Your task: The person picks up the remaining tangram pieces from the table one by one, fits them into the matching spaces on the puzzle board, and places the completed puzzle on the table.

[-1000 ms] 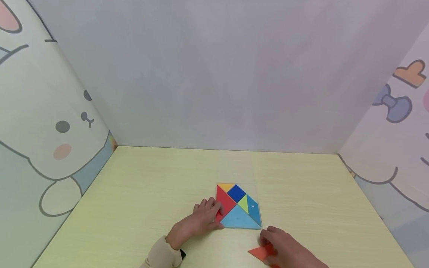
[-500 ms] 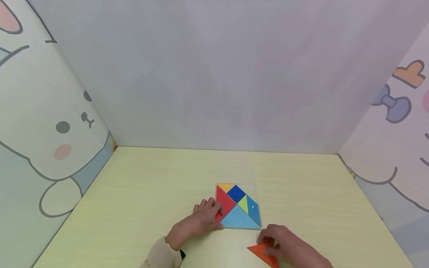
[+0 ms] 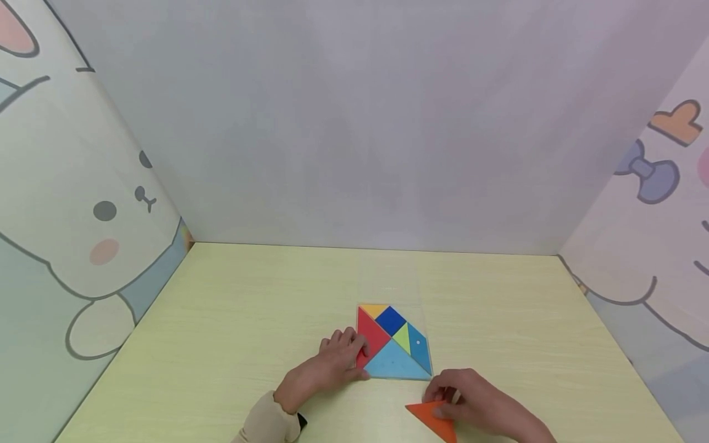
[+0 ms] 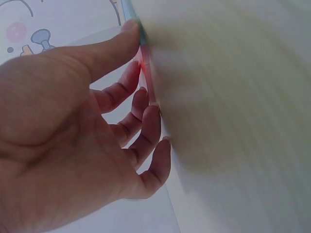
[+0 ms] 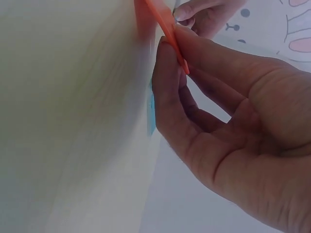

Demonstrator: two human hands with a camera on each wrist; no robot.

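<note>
Between thumb and forefinger, my right hand (image 3: 471,400) pinches an orange triangle tangram piece (image 3: 434,419). The right wrist view shows this orange piece (image 5: 167,29) tilted, its corner poking past the fingertips. My left hand (image 3: 328,364) rests at the left side of a clear tangram tray (image 3: 422,317), its fingers on the red triangle (image 3: 371,332) and thumb by the near edge. In the tray also lie a light blue triangle (image 3: 396,360), a dark blue square (image 3: 391,321), a yellow-green triangle (image 3: 402,336), a blue parallelogram (image 3: 419,348) and a yellow-orange triangle (image 3: 373,310).
A pale wooden table (image 3: 249,295) lies under everything. Behind it rises a plain whitish back wall (image 3: 354,123). Side panels with cartoon animals, such as the left panel (image 3: 83,184), border both sides. A beige sleeve (image 3: 269,418) covers the left wrist.
My right hand has shifted slightly left and away from the near edge, and the orange triangle is turned to show more of its face. The left hand stays put on the tray.
</note>
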